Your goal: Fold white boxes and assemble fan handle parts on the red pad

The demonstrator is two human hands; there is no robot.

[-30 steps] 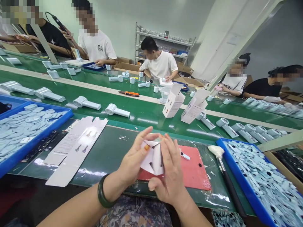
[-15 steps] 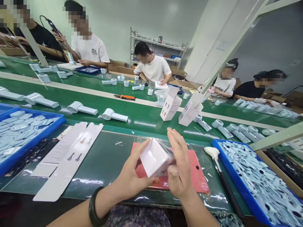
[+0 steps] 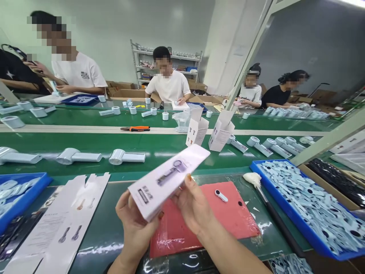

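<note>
Holding a white box (image 3: 169, 179) tilted at the centre of the frame, we have one printed face turned up, with a picture of a handheld device and a dark label. Our left grip (image 3: 137, 228) is closed around its lower-left end. Our right grip (image 3: 196, 207) is closed on its right part, thumb at the near edge, fingers partly hidden beneath. Below the box, a red mat (image 3: 211, 217) lies on the dark green counter (image 3: 114, 213), with a small pale blue piece (image 3: 221, 196) toward its upper right. At lower left we see a flat printed carton (image 3: 72, 217). Just above centre stand a flap-up box (image 3: 197, 130) and a second flap-up box (image 3: 221, 134); orange-handled pliers (image 3: 139, 128) lie to their left. Toward the right, a black-handled tool (image 3: 281, 223) with a white head lies beside a blue tray (image 3: 308, 224) of pale blue parts.
</note>
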